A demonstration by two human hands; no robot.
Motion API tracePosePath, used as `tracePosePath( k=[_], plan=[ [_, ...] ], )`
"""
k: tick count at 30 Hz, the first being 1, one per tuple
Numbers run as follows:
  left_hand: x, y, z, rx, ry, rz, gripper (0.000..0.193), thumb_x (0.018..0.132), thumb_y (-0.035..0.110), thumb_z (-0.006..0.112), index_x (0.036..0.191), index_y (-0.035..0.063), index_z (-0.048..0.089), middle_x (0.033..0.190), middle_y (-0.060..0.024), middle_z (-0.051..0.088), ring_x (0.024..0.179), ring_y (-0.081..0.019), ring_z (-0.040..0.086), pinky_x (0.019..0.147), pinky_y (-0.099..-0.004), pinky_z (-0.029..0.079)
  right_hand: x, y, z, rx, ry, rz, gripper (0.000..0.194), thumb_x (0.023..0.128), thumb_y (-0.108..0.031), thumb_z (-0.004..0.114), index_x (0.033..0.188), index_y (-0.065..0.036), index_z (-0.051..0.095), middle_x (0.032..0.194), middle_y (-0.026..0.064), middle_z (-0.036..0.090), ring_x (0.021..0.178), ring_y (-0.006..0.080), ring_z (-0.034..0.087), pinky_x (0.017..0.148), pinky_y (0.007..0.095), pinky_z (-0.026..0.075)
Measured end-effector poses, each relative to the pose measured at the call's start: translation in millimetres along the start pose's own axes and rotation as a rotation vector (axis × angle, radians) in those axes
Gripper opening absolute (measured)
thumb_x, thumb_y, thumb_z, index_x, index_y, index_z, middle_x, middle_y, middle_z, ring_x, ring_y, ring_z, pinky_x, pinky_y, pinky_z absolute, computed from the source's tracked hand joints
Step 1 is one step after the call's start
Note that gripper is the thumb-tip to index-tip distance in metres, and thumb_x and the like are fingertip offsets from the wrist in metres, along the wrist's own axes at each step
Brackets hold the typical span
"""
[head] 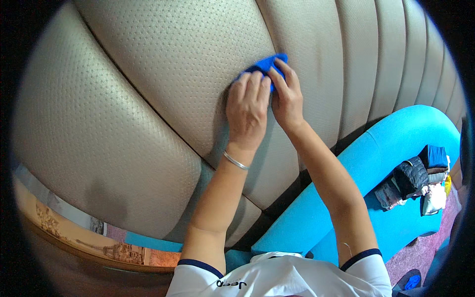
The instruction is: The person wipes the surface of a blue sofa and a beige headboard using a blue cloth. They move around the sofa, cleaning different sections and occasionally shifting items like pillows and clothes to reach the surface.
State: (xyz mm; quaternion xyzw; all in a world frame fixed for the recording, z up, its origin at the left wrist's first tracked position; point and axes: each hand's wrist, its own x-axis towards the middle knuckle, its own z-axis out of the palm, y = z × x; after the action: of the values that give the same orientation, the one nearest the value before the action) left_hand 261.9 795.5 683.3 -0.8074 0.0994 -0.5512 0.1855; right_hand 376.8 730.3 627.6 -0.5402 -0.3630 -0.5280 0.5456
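Note:
A blue cloth [265, 67] lies bunched against a beige padded wall panel [163, 55] with a dimpled surface, close to a seam. My left hand [249, 105] has its bent fingers on the lower left part of the cloth, and a silver bracelet [236, 160] circles that wrist. Just to its right, my right hand [287, 92] grips the cloth's right side with its fingers. Both hands press the cloth to the panel, and parts of it are hidden under them.
A bright blue sofa [400, 137] runs along the right, with folded clothes [410, 176] piled on its seat. Purple carpet [419, 252] shows beyond it. At lower left is a wooden-edged picture panel [122, 252]. More vertical padded panels [389, 55] continue rightward.

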Motion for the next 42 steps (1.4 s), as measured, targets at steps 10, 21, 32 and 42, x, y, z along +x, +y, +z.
tracePosePath(
  k=[10, 21, 32, 42],
  plan=[
    [41.6, -37.4, -50.6, 0.093, 0.246, 0.009, 0.024, 0.093, 0.001, 0.059, 0.114, 0.0043, 0.068, 0.119, -0.0122, 0.067, 0.113, -0.0323, 0.063, 0.1, -0.0461, 0.05, 82.2, -51.7, 1.8, 0.087, 0.042, -0.22, 0.047, 0.085, 0.001, 0.064, 0.13, -0.012, 0.064, 0.134, 0.0149, 0.06, 0.115, 0.0378, 0.062, 0.099, 0.046, 0.052],
    [-38.4, -10.4, -54.9, 0.046, 0.041, -0.081, 0.023, 0.092, 0.007, 0.066, 0.115, 0.0027, 0.068, 0.119, -0.0115, 0.066, 0.116, -0.0295, 0.061, 0.102, -0.0419, 0.051, -1.5, -62.5, -13.2, -0.029, -0.246, -0.09, 0.042, 0.085, -0.006, 0.068, 0.127, -0.011, 0.067, 0.133, 0.0137, 0.06, 0.116, 0.0349, 0.061, 0.098, 0.0453, 0.052],
    [10.2, -68.1, -114.9, 0.338, 0.154, -0.093, 0.018, 0.095, 0.004, 0.06, 0.112, 0.0038, 0.065, 0.118, -0.0123, 0.066, 0.112, -0.0321, 0.062, 0.099, -0.0453, 0.052, 67.5, -118.0, 35.2, 0.144, -0.083, -0.281, 0.05, 0.086, -0.007, 0.063, 0.134, -0.017, 0.063, 0.134, 0.0121, 0.059, 0.117, 0.0345, 0.058, 0.099, 0.044, 0.051],
    [-78.2, -19.0, -119.5, 0.176, -0.037, -0.116, 0.018, 0.09, 0.004, 0.068, 0.108, 0.0022, 0.067, 0.113, -0.0109, 0.066, 0.108, -0.0303, 0.064, 0.096, -0.0407, 0.055, -25.6, -108.5, -19.3, 0.217, -0.381, -0.146, 0.051, 0.082, -0.006, 0.068, 0.131, -0.018, 0.067, 0.128, 0.009, 0.061, 0.11, 0.0312, 0.061, 0.092, 0.0417, 0.054]
  ],
)
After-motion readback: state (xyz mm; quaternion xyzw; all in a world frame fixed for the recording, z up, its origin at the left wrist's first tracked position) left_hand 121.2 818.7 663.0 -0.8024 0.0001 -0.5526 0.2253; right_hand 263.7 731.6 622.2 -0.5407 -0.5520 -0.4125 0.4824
